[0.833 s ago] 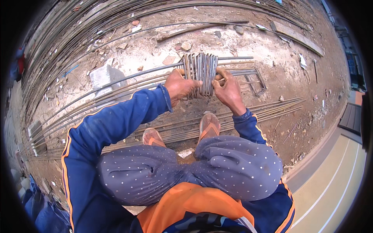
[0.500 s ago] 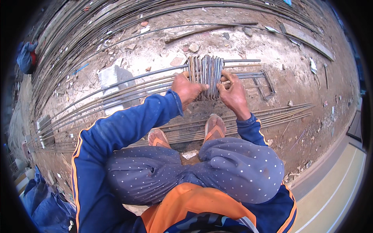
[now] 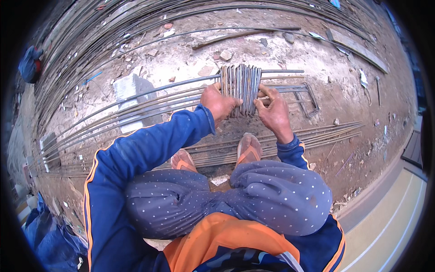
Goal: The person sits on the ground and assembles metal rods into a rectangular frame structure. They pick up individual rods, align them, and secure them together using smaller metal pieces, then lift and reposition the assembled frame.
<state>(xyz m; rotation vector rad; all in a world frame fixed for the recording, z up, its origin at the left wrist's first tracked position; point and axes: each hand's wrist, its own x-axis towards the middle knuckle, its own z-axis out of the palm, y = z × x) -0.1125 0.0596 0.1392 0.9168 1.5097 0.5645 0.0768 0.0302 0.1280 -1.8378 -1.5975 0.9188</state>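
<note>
A tight bundle of bent steel rebar stirrups (image 3: 240, 86) stands side by side around several long rebar rods (image 3: 176, 99) in front of me. My left hand (image 3: 218, 102) is closed on the bundle's left side, its thumb laid across the front of the stirrups. At the right edge, my right hand (image 3: 274, 111) has its fingers curled around the rods and the outermost stirrups, with the thumb bent toward them. The fingertips behind the bundle are partly hidden. One loose stirrup (image 3: 312, 100) hangs tilted around the rods, apart to the right.
A pale concrete block (image 3: 132, 97) props the rods at the left, and a smaller block (image 3: 49, 149) sits farther left. More rods (image 3: 326, 133) lie by my sandalled feet. Beyond are a wooden plank (image 3: 358, 50), scattered rubble and many long bars (image 3: 81, 59).
My right hand has shifted very slightly to the right along the bundle's edge. My left hand and the stirrups stay nearly where they were.
</note>
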